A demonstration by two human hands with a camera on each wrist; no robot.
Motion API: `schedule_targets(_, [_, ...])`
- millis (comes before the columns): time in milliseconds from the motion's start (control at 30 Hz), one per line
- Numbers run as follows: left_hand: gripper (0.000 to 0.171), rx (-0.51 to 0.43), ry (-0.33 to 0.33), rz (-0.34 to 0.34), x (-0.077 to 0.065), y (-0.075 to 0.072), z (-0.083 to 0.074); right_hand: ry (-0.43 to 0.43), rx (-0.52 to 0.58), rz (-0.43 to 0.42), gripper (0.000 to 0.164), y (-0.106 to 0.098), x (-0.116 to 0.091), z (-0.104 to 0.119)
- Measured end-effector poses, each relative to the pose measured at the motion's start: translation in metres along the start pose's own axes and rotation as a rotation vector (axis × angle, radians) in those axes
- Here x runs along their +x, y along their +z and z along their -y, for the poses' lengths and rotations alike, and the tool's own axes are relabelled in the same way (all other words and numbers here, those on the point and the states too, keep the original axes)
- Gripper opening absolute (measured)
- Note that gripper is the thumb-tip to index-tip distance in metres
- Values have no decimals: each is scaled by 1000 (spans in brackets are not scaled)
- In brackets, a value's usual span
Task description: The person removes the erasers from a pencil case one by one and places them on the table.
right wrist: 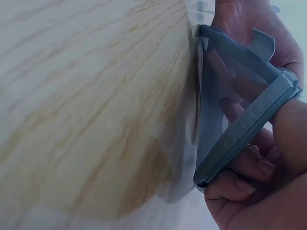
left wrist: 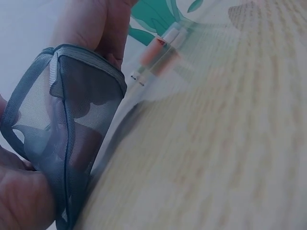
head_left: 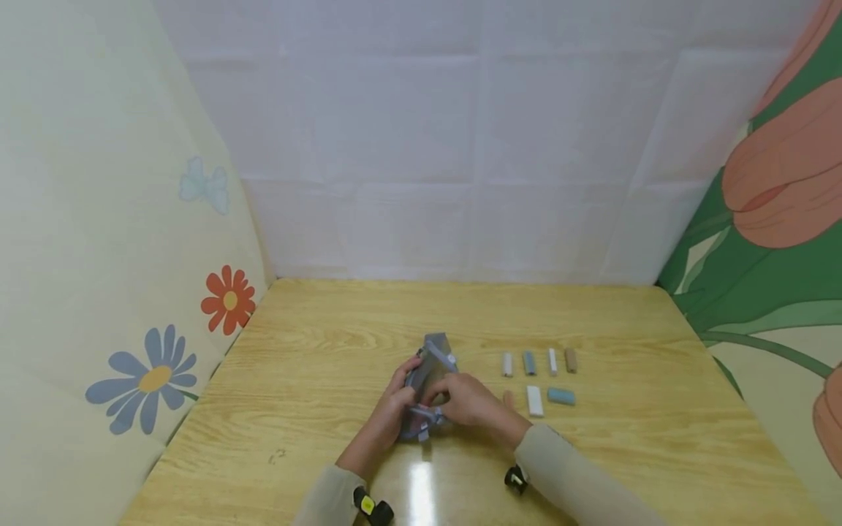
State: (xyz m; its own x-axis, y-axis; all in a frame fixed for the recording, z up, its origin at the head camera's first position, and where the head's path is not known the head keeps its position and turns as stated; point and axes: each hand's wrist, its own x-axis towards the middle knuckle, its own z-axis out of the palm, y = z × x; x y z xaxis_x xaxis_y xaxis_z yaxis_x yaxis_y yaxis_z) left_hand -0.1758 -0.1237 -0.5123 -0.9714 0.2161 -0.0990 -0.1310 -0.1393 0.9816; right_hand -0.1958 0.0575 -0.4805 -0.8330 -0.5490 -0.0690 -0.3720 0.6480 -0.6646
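Note:
Between my hands, a grey-blue mesh zip pouch point(head_left: 436, 351) stands tilted on the table with its mouth open. My left hand point(head_left: 393, 402) grips the pouch's left side. Bent fingers of my right hand point(head_left: 463, 398) reach into the mouth from the right; what they pinch, if anything, is hidden. Through the mesh point(left wrist: 84, 110) in the left wrist view, fingers show as dim shapes. In the right wrist view, the right hand's curled fingers point(right wrist: 240, 182) lie by the zip edge point(right wrist: 244, 129).
Right of the pouch lie small oblong blocks in two rows: white point(head_left: 507, 364), blue point(head_left: 529, 363), thin white point(head_left: 552, 361) and brown point(head_left: 571, 360) behind; orange-brown point(head_left: 508, 399), white point(head_left: 535, 401) and blue point(head_left: 561, 396) in front. Cloth screens point(head_left: 395, 146) border the wooden table point(head_left: 316, 329).

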Motion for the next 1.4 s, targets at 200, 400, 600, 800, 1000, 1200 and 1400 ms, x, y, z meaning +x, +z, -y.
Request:
schedule_targets(200, [84, 8, 3, 0, 1, 0, 0, 55, 112, -12, 6, -5, -1, -2])
schedule_targets(400, [83, 8, 12, 6, -1, 1, 0, 48, 115, -35, 17, -14, -6, -4])
schedule_targets(600, [82, 42, 49, 18, -1, 4, 3, 64, 112, -73, 19, -25, -14, -3])
schedule_targets(800, [82, 93, 78, -7, -2, 5, 1, 57, 105, -104, 17, -36, -18, -6])
schedule_targets(1000, [76, 283, 243, -29, -3, 10, 3, 48, 107, -115, 15, -47, -26, -13])
schedule_targets(1200, [72, 502, 391, -61, -2, 21, 5, 62, 122, -134, 18, -60, -36, -26])
schedule_targets(1400, [80, 673, 310, -58, 0, 32, 2, 68, 108, -145, 22, -76, -45, -36])
